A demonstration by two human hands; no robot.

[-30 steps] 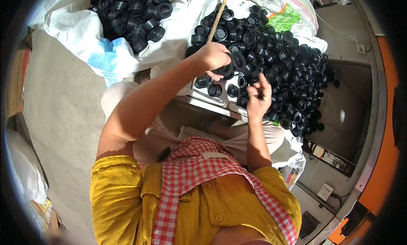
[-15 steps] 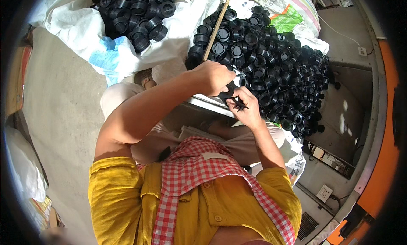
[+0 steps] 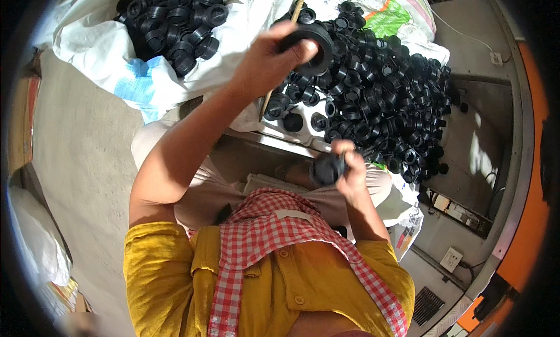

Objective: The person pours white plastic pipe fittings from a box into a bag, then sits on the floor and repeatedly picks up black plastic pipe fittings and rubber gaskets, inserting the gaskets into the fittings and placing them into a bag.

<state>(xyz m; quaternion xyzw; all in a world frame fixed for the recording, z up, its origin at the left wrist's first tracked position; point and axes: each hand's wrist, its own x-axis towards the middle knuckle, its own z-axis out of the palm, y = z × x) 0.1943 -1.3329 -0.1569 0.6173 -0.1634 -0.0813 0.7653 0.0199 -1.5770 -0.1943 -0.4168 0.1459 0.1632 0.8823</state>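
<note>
Raised over the near left side of the pile, my left hand (image 3: 273, 60) grips a black plastic ring (image 3: 327, 45), its thumb hooked through the hole. Lower down and closer to my body, my right hand (image 3: 353, 172) is closed around a black round plastic cap (image 3: 326, 169); motion blurs both hand and cap. A large heap of black plastic caps (image 3: 396, 98) fills the space beyond and to the right of my hands. A few loose caps (image 3: 293, 122) lie at its near left edge on a white surface.
At the far left, a white woven sack (image 3: 87, 51) holds more black caps (image 3: 181, 25). A thin wooden stick (image 3: 300, 6) slants along the heap's left side. Grey machine panels with a socket (image 3: 450, 260) and an orange panel (image 3: 534, 179) stand at the right.
My hands were together at the heap's near edge and have moved apart. The left rose away from me with the ring; the right came down toward my body with the cap.
</note>
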